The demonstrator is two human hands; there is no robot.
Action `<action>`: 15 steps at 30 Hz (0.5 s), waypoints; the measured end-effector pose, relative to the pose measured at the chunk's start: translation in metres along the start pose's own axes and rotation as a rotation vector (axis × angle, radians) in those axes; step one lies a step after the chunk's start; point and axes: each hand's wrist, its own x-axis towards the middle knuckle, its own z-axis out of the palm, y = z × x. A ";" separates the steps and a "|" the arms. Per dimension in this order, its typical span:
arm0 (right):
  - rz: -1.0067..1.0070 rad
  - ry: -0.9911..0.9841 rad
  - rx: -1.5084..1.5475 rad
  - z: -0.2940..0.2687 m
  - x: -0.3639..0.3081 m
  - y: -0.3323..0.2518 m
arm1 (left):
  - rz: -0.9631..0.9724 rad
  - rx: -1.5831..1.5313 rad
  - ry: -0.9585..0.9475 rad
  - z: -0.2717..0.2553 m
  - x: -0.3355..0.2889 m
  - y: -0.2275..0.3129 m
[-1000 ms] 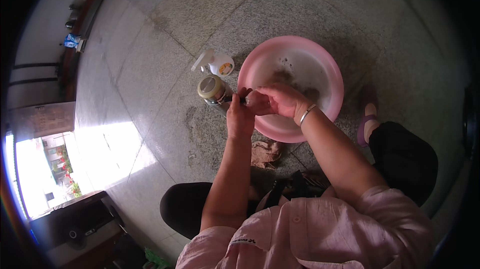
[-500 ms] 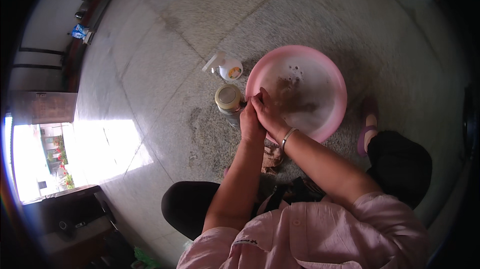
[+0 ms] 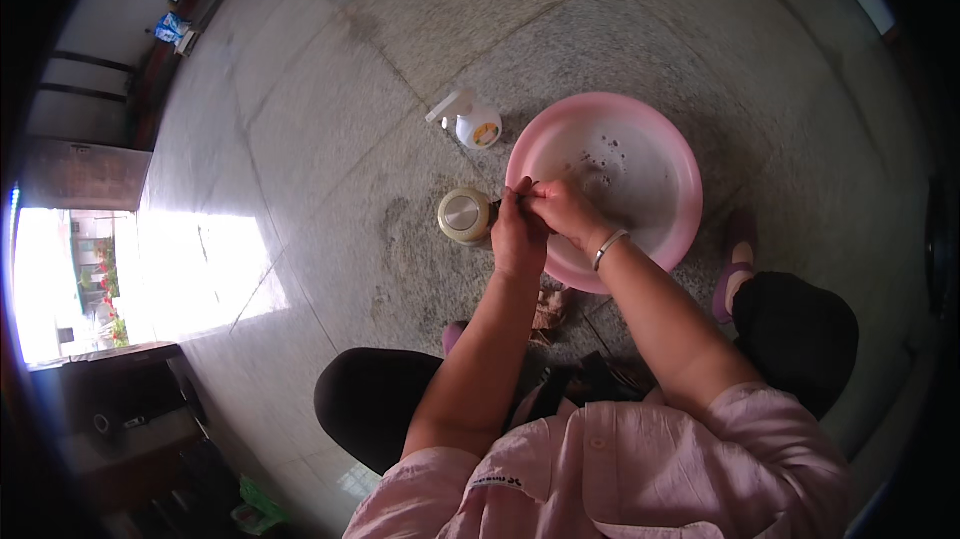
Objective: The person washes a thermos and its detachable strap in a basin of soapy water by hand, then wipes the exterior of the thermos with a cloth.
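Far left: bright doorway (image 3: pixel 70 284) with red flowers beyond, sunlit patch (image 3: pixel 205 264) on the floor. Blue packet (image 3: pixel 170 29) on a ledge above that, green plastic (image 3: pixel 260 507) low at the bottom edge. Then the left knee, in black trousers (image 3: pixel 375 404).

Flask (image 3: pixel 463 216), cream lid with a round metal disc, sits between the bare floor and the left hand (image 3: pixel 520 236), near the basin's left side. Dark strip (image 3: pixel 495 209) shows between flask and hand; can't tell if the hand holds it. White spray bottle (image 3: pixel 480 126) stands above the flask, apart from it.

Left hand's fingers are bent, at the basin's left rim. Right hand (image 3: pixel 568 209) meets it, fingertips drawn close at the left hand's fingers. Can't tell what, if anything, either grips; contents hidden. Brown cloth (image 3: pixel 550 311) on the floor below them, partly covered by the left forearm.

Pink basin (image 3: pixel 690 194) on the floor, cloudy water (image 3: pixel 650 169) and bubbles inside. Silver bracelet (image 3: pixel 610 247) on the right wrist. Far right: purple shoe (image 3: pixel 724 297).
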 end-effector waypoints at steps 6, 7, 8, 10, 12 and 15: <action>0.127 -0.129 0.058 -0.003 -0.015 -0.016 | -0.064 -0.030 0.019 -0.004 -0.011 0.000; 0.118 -0.113 -0.002 -0.003 -0.018 -0.017 | -0.065 -0.026 0.049 0.000 -0.013 -0.001; 0.109 -0.096 -0.061 -0.003 -0.020 -0.018 | -0.076 -0.018 0.058 0.003 -0.016 -0.001; 0.151 -0.072 -0.107 0.005 -0.021 -0.017 | -0.085 -0.010 0.085 0.005 -0.024 0.001; 0.089 -0.037 -0.222 0.013 -0.016 -0.013 | -0.082 -0.014 0.062 0.004 -0.030 0.003; 0.014 0.016 -0.328 0.022 -0.011 -0.008 | -0.081 0.006 0.032 -0.001 -0.034 0.003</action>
